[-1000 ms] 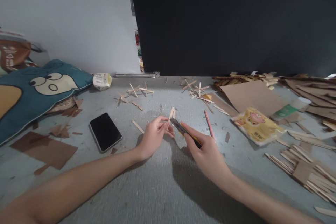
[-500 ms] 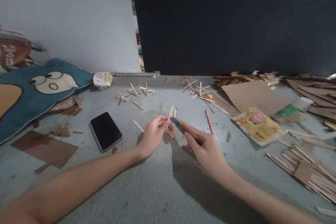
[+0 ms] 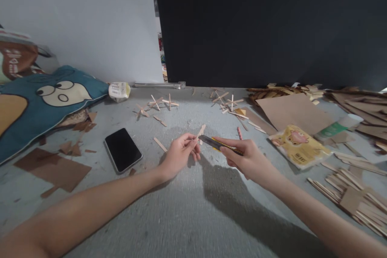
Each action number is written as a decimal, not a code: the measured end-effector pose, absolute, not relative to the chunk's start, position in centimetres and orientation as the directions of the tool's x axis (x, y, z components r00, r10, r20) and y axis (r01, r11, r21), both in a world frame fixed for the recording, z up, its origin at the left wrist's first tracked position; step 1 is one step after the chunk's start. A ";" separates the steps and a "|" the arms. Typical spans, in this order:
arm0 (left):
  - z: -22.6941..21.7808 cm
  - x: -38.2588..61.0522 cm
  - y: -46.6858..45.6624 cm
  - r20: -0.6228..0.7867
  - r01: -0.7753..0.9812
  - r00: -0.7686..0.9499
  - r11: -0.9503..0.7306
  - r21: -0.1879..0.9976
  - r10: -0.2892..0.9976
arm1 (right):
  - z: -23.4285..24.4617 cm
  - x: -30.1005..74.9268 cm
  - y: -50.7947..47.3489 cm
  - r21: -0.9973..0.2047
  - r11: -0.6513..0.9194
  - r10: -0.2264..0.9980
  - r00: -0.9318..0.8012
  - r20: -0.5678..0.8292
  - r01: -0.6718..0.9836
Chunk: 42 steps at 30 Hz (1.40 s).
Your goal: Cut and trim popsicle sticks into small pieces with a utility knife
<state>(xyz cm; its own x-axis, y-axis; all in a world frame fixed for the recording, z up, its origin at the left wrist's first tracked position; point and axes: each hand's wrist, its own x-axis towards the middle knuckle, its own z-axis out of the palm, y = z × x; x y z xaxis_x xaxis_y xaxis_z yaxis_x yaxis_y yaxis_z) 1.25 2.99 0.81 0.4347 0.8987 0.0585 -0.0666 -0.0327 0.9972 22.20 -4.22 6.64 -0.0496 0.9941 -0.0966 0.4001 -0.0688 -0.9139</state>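
Pinched between the thumb and fingers of my left hand (image 3: 180, 152) is a thin wooden craft stick (image 3: 201, 130), its free end pointing away from me. My right hand (image 3: 249, 156) is wrapped round a yellow and black utility knife (image 3: 226, 145). The knife's dark blade lies against or very close to the stick, just beyond my left fingertips. Another loose stick (image 3: 160, 144) lies left of my left hand. A red-and-white striped straw-like rod (image 3: 239, 133) is partly hidden behind my right hand.
A phone (image 3: 123, 150) lies at left, near cardboard scraps (image 3: 54, 169) and a blue cushion (image 3: 57, 105). Small stick assemblies (image 3: 169, 102) stand at the back. Rightward are a yellow packet (image 3: 298, 145), a glue stick (image 3: 340, 126) and a pile of sticks (image 3: 350, 193).
My right hand and the knife have moved right, with the knife now lying flatter across. The stick in my left hand has tilted to the right.
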 end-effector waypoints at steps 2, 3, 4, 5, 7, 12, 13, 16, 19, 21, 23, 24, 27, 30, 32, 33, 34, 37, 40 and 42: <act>0.9 1.3 2.9 0.061 -0.048 0.445 -0.044 0.998 0.893 | 6.9 22.7 -4.0 -0.917 -0.096 0.989 -0.064 -0.131 0.387; 0.9 1.3 2.9 0.061 -0.041 0.449 -0.048 0.998 0.892 | 7.0 22.8 -4.0 -0.918 -0.106 0.987 -0.070 -0.143 0.383; 1.0 1.3 2.9 0.059 -0.036 0.450 -0.048 0.998 0.891 | 6.9 22.8 -3.9 -0.919 -0.109 0.986 -0.072 -0.147 0.379; 1.0 1.3 2.9 0.054 -0.035 0.447 -0.043 0.998 0.893 | 6.8 22.8 -3.9 -0.920 -0.106 0.987 -0.071 -0.143 0.377; 0.9 1.3 2.9 0.038 -0.046 0.437 -0.020 0.999 0.899 | 6.4 22.3 -4.0 -0.926 -0.073 0.992 -0.065 -0.105 0.372; 1.0 1.3 3.0 0.021 -0.089 0.410 0.018 0.996 0.912 | 4.9 20.1 -4.9 -0.936 0.034 0.999 -0.019 0.029 0.349; 1.0 1.3 3.0 0.022 -0.092 0.405 0.016 0.996 0.914 | 4.6 19.7 -5.1 -0.937 0.044 0.999 -0.002 0.046 0.347; 1.0 1.2 3.0 0.030 -0.102 0.395 0.012 0.995 0.918 | 3.8 18.8 -5.6 -0.940 0.038 0.997 0.044 0.056 0.339; 1.0 1.3 3.0 0.040 -0.121 0.386 0.008 0.993 0.922 | 3.4 18.5 -5.8 -0.944 0.021 0.998 0.056 0.042 0.328; 1.0 1.3 3.0 0.043 -0.130 0.379 0.007 0.991 0.924 | 3.2 18.5 -5.8 -0.947 0.017 0.998 0.057 0.037 0.320; 1.0 1.3 3.0 0.040 -0.135 0.376 0.012 0.991 0.926 | 3.0 18.5 -5.8 -0.952 0.021 0.998 0.057 0.041 0.307; 1.0 1.3 3.0 0.039 -0.136 0.378 0.014 0.991 0.925 | 2.9 18.5 -5.8 -0.953 0.030 0.997 0.056 0.049 0.300; 1.0 1.3 3.1 0.042 -0.148 0.385 0.017 0.989 0.922 | 2.4 18.5 -5.9 -0.941 0.083 0.993 0.050 0.104 0.328; 1.0 1.3 3.1 0.036 -0.147 0.387 0.023 0.989 0.921 | 2.0 18.4 -6.2 -0.892 0.120 0.986 0.052 0.158 0.436; 1.1 1.3 3.0 0.035 -0.137 0.385 0.020 0.990 0.922 | 1.9 18.3 -6.4 -0.854 0.134 0.982 0.051 0.184 0.503; 1.1 1.3 3.0 0.038 -0.135 0.384 0.016 0.991 0.923 | 1.8 18.3 -6.5 -0.839 0.139 0.980 0.050 0.194 0.526; 1.1 1.3 2.9 0.041 -0.134 0.382 0.011 0.991 0.923 | 1.8 18.3 -6.6 -0.830 0.143 0.979 0.048 0.200 0.539; 1.1 1.3 2.9 0.043 -0.138 0.381 0.011 0.990 0.924 | 2.0 18.3 -6.5 -0.847 0.128 0.983 0.048 0.178 0.516; 1.1 1.3 3.0 0.038 -0.143 0.382 0.018 0.990 0.924 | 2.3 18.6 -6.1 -0.897 0.117 0.987 0.048 0.152 0.426; 1.1 1.3 3.1 0.034 -0.139 0.379 0.021 0.990 0.925 | 2.5 19.0 -5.7 -0.923 0.114 0.989 0.041 0.139 0.368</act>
<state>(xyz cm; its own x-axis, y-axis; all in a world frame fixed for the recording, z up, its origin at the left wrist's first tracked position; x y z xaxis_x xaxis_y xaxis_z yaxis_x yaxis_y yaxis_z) 1.31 3.07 1.10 0.3793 0.9246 0.0342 -0.1394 0.0206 0.9900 18.97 -5.66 2.51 0.0412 0.9895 0.1386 0.3683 0.1139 -0.9227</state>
